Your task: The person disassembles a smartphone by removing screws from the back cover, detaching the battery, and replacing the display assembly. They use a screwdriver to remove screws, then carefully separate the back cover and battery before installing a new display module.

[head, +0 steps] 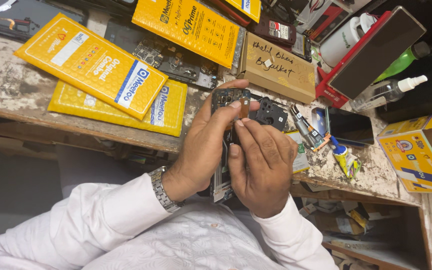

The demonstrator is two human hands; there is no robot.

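both hands met over the edge of the worn workbench (pixel 21 85), and between them they held an opened phone (pixel 224 100) with its back cover off, standing almost on its end. the left hand (pixel 203 145) was wrapped around the left side of the phone, the thumb pressed on the top part where the dark inner parts showed. the right hand (pixel 262 167) closed on the other side, and its fingers (pixel 241 132) touched a small brown strip near the top of the phone — i could not tell if the strip was a cable or a piece of tape. a metal watch (pixel 162 190) sat on the left wrist, below the white sleeve.

on the bench, left of the hands, two yellow padded envelopes (pixel 91 67) lay one over the other, and a third yellow envelope (pixel 188 27) lay further back. a flat brown cardboard box (pixel 278 70) was just behind the phone. to the right lay a small tube of glue (pixel 345 159), a dark phone screen (pixel 350 127), a clear spray bottle (pixel 388 91) and a yellow carton (pixel 418 155) — all apart from the hands.
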